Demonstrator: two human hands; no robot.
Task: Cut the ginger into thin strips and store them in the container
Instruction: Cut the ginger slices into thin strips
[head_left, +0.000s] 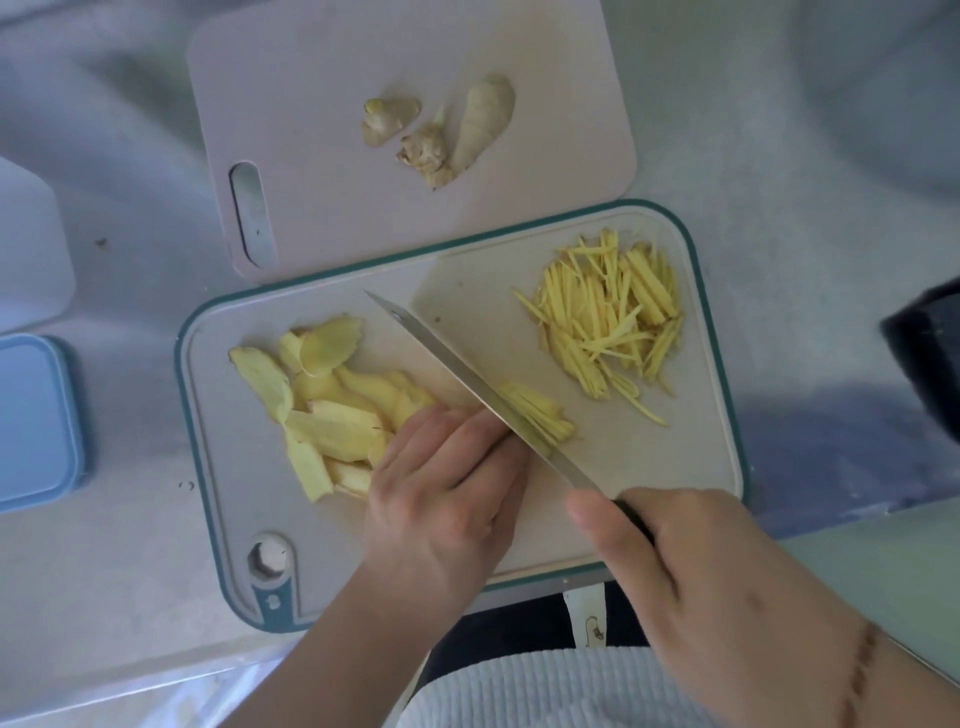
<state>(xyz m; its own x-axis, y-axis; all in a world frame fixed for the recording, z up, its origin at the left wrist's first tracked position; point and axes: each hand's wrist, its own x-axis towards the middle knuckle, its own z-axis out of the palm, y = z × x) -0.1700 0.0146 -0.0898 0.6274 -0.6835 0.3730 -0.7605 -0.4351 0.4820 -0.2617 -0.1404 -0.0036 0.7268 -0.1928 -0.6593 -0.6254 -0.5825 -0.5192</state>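
Observation:
On the teal-rimmed cutting board (649, 467) lie several peeled ginger slices (317, 395) at the left and a heap of thin ginger strips (613, 317) at the right. My right hand (691, 571) grips the black handle of a knife (467, 374), whose blade runs diagonally across the board. The blade stands in a small stack of slices (540, 410) that is partly cut into strips. My left hand (447, 499) presses down on that stack with curled fingers, knuckles against the blade. A blue container (36, 421) sits at the left edge.
A pink cutting board (322, 130) lies behind, carrying three unpeeled ginger pieces (441, 130). A white object (31, 249) stands above the blue container. A dark object (930, 353) shows at the right edge. The counter's front edge runs just below the board.

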